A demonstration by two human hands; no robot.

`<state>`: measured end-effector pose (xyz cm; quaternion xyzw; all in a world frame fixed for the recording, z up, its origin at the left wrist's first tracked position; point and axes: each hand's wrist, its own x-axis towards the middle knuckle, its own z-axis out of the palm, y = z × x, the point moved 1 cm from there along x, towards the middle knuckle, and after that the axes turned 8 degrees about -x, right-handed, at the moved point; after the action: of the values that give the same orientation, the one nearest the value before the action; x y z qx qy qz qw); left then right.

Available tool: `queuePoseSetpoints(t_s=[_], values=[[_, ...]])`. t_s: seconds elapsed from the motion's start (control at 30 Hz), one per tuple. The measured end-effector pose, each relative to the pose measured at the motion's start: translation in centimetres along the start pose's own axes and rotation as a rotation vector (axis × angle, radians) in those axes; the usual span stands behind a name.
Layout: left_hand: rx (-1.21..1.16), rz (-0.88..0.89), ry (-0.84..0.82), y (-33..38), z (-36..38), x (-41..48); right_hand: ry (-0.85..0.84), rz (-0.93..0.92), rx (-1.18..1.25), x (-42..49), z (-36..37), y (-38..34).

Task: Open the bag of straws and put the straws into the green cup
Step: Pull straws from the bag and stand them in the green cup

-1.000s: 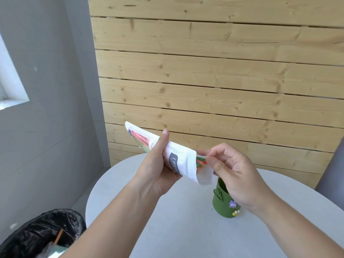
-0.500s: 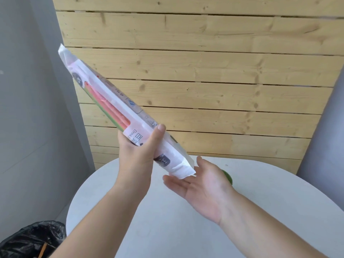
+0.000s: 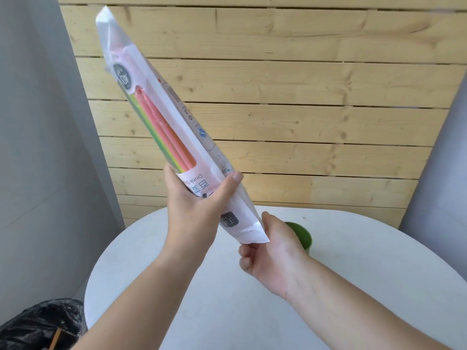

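Left hand (image 3: 194,213): I see it gripping the bag (image 3: 194,137) near its lower end, thumb across the front.
Right hand (image 3: 273,251): cupped palm-up just under the bag's low end, fingers curled; can't tell if it grips anything.
Bag: tilted, raised over the worktop (image 3: 227,299).
Straws (image 3: 169,137): pink and green, inside the bag.
Green cup (image 3: 304,236): near the worktop's far edge, partly behind the right hand.
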<state>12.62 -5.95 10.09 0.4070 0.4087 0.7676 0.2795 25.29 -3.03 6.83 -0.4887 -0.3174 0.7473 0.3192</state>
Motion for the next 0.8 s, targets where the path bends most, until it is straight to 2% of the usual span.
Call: queuePoseSetpoints(t_s=[0.2,0.33,0.47,0.63,0.8], values=[[-0.073,-0.044,0.014,-0.1,-0.2,0.4,-0.01,0.015,0.086,0.2,0.0,-0.2],[-0.203,-0.109,0.072,-0.4,-0.6,0.6,0.033,-0.047,-0.019,0.3,-0.2,-0.4],[-0.263,-0.193,0.146,-1.2,-1.2,0.6,0.158,-0.196,-0.25,0.3,-0.6,-0.8],[-0.374,-0.359,0.353,-1.7,-1.4,0.2,0.188,-0.349,-0.45,0.6,-1.3,-1.5],[-0.403,-0.459,0.477,-2.1,-1.4,0.0,0.347,-0.673,-0.709,1.0,-1.9,-1.8]])
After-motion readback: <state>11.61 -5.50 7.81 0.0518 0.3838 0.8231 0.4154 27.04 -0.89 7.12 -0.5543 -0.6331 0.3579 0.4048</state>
